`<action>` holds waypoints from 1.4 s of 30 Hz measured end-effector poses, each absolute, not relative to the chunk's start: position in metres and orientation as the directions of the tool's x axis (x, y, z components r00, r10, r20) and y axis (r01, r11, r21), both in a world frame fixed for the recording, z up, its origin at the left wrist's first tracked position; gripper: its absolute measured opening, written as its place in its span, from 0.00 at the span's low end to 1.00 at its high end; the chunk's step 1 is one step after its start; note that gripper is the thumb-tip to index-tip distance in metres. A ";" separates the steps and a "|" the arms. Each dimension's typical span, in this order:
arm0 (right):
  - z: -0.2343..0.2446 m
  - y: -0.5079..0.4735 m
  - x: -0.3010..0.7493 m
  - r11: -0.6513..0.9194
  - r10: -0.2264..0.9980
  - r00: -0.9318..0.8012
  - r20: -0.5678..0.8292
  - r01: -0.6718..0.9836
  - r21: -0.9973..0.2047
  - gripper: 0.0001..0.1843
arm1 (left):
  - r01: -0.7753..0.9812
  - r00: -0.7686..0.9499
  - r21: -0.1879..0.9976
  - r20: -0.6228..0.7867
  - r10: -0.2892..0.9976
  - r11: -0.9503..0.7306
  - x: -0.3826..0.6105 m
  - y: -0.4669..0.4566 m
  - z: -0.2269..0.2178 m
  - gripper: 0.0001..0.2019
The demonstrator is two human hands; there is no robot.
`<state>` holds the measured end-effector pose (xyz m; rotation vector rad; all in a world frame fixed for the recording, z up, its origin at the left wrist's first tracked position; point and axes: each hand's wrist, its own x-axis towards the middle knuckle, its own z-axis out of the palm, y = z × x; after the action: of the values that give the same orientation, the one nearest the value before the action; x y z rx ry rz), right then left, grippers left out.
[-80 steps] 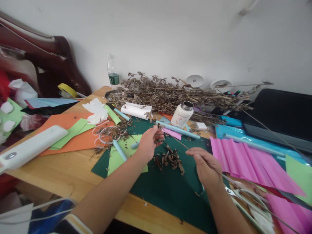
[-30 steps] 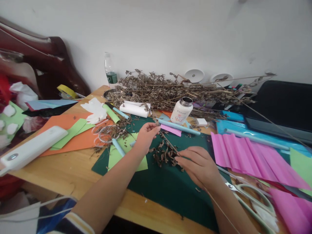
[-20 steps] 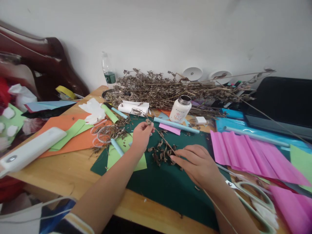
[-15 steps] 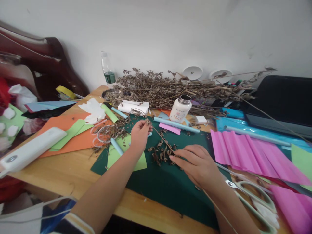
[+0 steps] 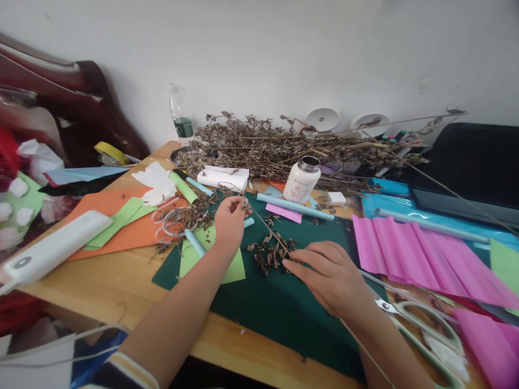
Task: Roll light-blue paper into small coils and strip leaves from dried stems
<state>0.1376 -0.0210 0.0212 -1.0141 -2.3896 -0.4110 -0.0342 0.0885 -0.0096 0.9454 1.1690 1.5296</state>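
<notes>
A long dried plant stem with curled brown leaves runs slantwise over the dark green mat. My left hand pinches its upper end, where a dry tuft shows at the fingertips. Lower down, my right hand grips the same stem between thumb and fingers; the bare stalk continues below that wrist toward the bottom edge. Dark crumpled leaves hang from the stem or lie under it; I cannot tell which. A light green paper sheet lies partly beneath my left forearm.
Behind stand a white open-mouthed bottle and a big heap of dried plants. Scissors and pink crepe paper lie at the right. A white handheld device, orange paper and leaf scraps are at the left.
Both hands keep their hold on the stem and have hardly moved. The whole view has shifted very slightly.
</notes>
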 end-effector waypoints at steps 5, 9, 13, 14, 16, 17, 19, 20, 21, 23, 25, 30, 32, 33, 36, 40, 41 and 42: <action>0.022 -0.018 0.137 0.690 0.554 -0.522 0.648 0.724 -0.006 0.10 | -0.606 -0.124 0.792 -0.190 0.974 0.078 -0.033 0.090 -0.006 0.06; 0.016 -0.014 0.140 0.683 0.545 -0.460 0.701 0.729 -0.052 0.10 | -0.767 -0.051 0.619 -0.319 0.946 0.167 -0.031 0.090 -0.004 0.06; 0.005 -0.011 0.143 0.635 0.533 -0.361 0.765 0.768 -0.080 0.13 | -0.784 -0.085 0.594 -0.392 0.916 0.181 -0.026 0.087 -0.005 0.07; 0.004 -0.011 0.144 0.642 0.532 -0.350 0.771 0.760 -0.098 0.14 | -0.784 -0.091 0.595 -0.397 0.913 0.180 -0.026 0.087 -0.005 0.07; 0.004 -0.013 0.146 0.671 0.523 -0.316 0.792 0.725 -0.154 0.15 | -0.786 -0.126 0.597 -0.408 0.904 0.160 -0.029 0.090 -0.005 0.07; 0.006 -0.014 0.148 0.677 0.512 -0.277 0.813 0.713 -0.184 0.16 | -0.788 -0.155 0.599 -0.417 0.896 0.142 -0.032 0.093 -0.005 0.08; 0.011 -0.017 0.152 0.655 0.493 -0.156 0.856 0.715 -0.247 0.17 | -0.788 -0.224 0.608 -0.433 0.873 0.099 -0.040 0.099 -0.003 0.09; 0.013 -0.018 0.154 0.636 0.488 -0.107 0.866 0.723 -0.269 0.17 | -0.781 -0.245 0.619 -0.425 0.871 0.083 -0.043 0.101 -0.001 0.09; 0.015 -0.019 0.156 0.623 0.491 -0.088 0.867 0.731 -0.278 0.17 | -0.763 -0.254 0.642 -0.398 0.882 0.070 -0.045 0.102 0.000 0.09; 0.016 -0.018 0.157 0.631 0.512 -0.141 0.847 0.731 -0.260 0.16 | -0.627 -0.193 0.773 -0.271 0.943 0.094 -0.045 0.100 0.000 0.06; 0.015 -0.015 0.155 0.657 0.518 -0.209 0.830 0.718 -0.229 0.16 | -0.384 -0.051 0.916 -0.146 0.988 0.115 -0.042 0.096 -0.002 0.05; 0.013 -0.011 0.154 0.666 0.552 -0.244 0.797 0.704 -0.245 0.17 | 0.271 0.364 0.949 0.053 0.930 -0.160 -0.042 0.088 -0.008 0.09; 0.014 -0.013 0.155 0.699 0.545 -0.283 0.790 0.673 -0.241 0.17 | 0.308 0.410 0.922 0.093 0.907 -0.234 -0.044 0.089 -0.007 0.12; 0.016 -0.014 0.156 0.726 0.526 -0.305 0.794 0.648 -0.232 0.18 | 0.279 0.405 0.933 0.102 0.909 -0.229 -0.045 0.089 -0.006 0.12; 0.022 -0.020 0.154 0.801 0.467 -0.341 0.816 0.554 -0.226 0.17 | 0.022 0.309 0.996 0.078 0.948 -0.089 -0.045 0.090 -0.003 0.13; 0.026 -0.024 0.150 0.856 0.452 -0.355 0.818 0.431 -0.285 0.15 | -0.428 0.238 0.902 0.053 0.970 0.056 -0.041 0.088 0.000 0.15; 0.026 -0.024 0.149 0.863 0.452 -0.366 0.814 0.409 -0.295 0.15 | -0.503 0.237 0.861 0.052 0.970 0.076 -0.041 0.088 0.001 0.15; 0.025 -0.024 0.149 0.868 0.454 -0.377 0.808 0.394 -0.303 0.15 | -0.559 0.232 0.823 0.044 0.972 0.097 -0.041 0.088 0.001 0.15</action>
<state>0.1488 -0.0244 0.0251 -0.6192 -2.0086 0.0723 -0.0406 0.0878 0.0007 0.8445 0.6114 1.2441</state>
